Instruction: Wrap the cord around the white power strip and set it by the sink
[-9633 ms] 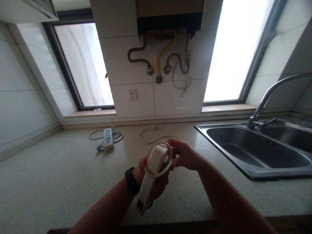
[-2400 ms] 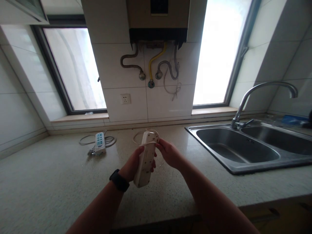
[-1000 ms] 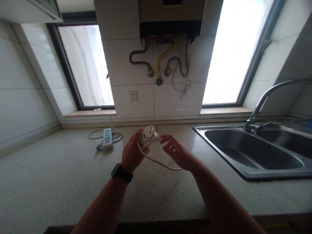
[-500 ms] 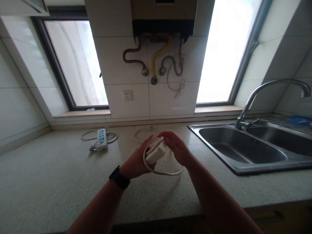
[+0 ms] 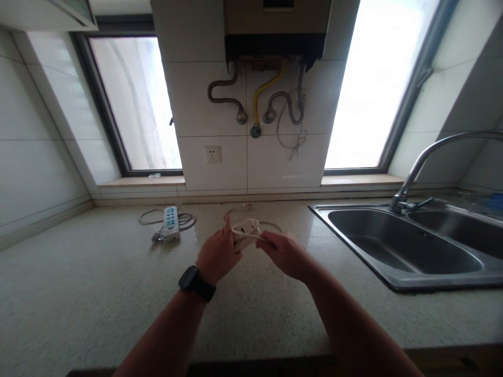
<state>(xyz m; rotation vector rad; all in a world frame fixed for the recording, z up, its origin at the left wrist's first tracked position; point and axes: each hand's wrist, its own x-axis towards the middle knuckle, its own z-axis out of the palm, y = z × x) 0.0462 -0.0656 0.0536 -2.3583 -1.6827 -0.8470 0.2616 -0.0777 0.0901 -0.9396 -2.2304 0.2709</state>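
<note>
Head view: left of the sink (image 5: 440,281), your left hand (image 5: 218,254) clasps the white power strip (image 5: 248,229); your right hand (image 5: 286,254) pinches its cord (image 5: 250,235) at the fingertips. Step in hand: apparently winding. Next move calls for cord tension and a steady left grip.

2 windows (image 5: 377,94), wall outlet (image 5: 212,154), steel sink (image 5: 440,281)

A black smartwatch (image 5: 196,283) with a rounded-square case (image 5: 189,277) and broad band (image 5: 205,290) is worn on the left wrist (image 5: 209,272). Beyond the smartwatch, the left hand (image 5: 217,255) is seen bare; the right hand (image 5: 284,253) and right forearm (image 5: 349,314) are likewise uncovered.
</note>
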